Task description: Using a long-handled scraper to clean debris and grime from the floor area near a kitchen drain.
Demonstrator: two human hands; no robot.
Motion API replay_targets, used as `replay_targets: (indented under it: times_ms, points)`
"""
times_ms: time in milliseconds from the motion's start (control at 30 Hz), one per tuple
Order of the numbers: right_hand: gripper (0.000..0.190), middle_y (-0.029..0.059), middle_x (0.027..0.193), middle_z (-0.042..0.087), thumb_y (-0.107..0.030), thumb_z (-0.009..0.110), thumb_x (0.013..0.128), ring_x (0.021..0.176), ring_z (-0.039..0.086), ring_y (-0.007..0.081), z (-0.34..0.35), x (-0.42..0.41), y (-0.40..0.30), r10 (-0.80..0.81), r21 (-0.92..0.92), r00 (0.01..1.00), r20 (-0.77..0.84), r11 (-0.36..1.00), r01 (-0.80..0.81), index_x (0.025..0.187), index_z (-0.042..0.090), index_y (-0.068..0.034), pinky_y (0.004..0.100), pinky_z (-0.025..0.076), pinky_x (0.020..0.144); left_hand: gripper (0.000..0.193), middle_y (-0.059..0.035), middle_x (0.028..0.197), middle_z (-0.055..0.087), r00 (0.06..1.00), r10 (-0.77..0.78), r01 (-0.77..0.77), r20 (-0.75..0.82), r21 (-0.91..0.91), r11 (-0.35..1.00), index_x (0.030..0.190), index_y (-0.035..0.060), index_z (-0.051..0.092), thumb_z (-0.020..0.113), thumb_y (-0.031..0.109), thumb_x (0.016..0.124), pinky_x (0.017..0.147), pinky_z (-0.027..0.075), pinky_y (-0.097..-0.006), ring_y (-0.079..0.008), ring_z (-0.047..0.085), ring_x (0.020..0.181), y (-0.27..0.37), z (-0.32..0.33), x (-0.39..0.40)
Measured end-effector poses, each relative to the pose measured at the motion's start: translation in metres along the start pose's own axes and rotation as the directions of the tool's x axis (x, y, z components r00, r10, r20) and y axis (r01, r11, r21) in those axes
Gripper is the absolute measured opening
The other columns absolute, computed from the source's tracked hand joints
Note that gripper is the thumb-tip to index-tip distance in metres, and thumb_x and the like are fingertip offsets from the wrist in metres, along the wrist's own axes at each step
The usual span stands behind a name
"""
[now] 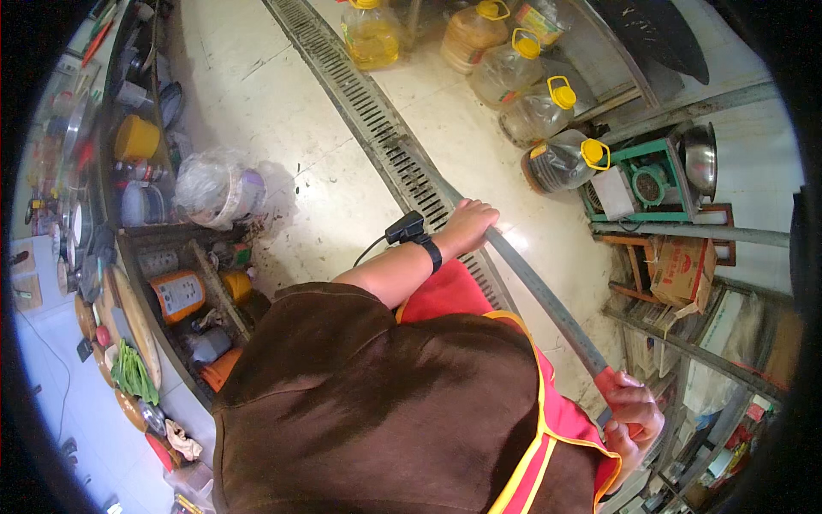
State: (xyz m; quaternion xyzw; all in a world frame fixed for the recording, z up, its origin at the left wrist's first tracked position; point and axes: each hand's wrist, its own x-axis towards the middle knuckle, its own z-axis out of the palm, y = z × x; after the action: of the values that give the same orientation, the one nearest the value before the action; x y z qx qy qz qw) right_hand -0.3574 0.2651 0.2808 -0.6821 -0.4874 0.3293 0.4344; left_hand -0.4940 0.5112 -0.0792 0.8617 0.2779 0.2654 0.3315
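A long grey pole (546, 279) slants across the view, with a red grip (607, 380) at its near end. My left hand (472, 221) is wrapped around the shaft partway along; a black strap with a small device sits on that wrist. Lower right, my right hand (632, 411) is closed around the red grip. Beyond my left hand the pole runs down toward a slotted metal floor drain grate (366, 106). What tool head it carries, if any, I cannot tell. A red apron with yellow trim (449, 289) hangs over my brown top.
Large plastic oil jugs with yellow caps (539, 112) line the right side. Past them are a green-framed machine (648, 183) and a cardboard box (684, 273). At left, a plastic-wrapped bucket (221, 189) stands by shelving; leafy greens (133, 372) lie on the counter.
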Motion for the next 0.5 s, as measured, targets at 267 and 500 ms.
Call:
replay_targets:
  times_ms: [267,500]
  points:
    - [0.022,0.0219,0.107,0.057,-0.01,0.07,0.069,0.104,0.055,0.0342,-0.01,-0.019,0.009,0.144,-0.111,0.988,0.056,0.984,-0.137,0.088,0.064,0.0,0.0448,0.039,0.094,0.023,-0.0057,0.086,0.054,0.975,-0.061,0.046,0.215,0.074,0.996,0.081,0.0128,0.05,0.067,0.012,0.065,0.081,0.036,-0.0403,-0.027,0.052,0.092,0.007,0.011,-0.01]
    - [0.039,0.0179,0.114,0.055,0.014,0.058,0.072,0.105,0.056,0.0255,-0.02,-0.07,0.04,0.528,0.081,0.849,-0.005,0.847,-0.526,0.11,0.057,0.004,0.0317,0.045,0.088,0.025,-0.0049,0.09,0.058,0.891,-0.023,0.006,0.453,0.04,0.999,0.083,0.0157,0.061,0.07,0.015,0.059,0.082,0.036,-0.0401,-0.0247,0.053,0.097,0.013,0.033,-0.018]
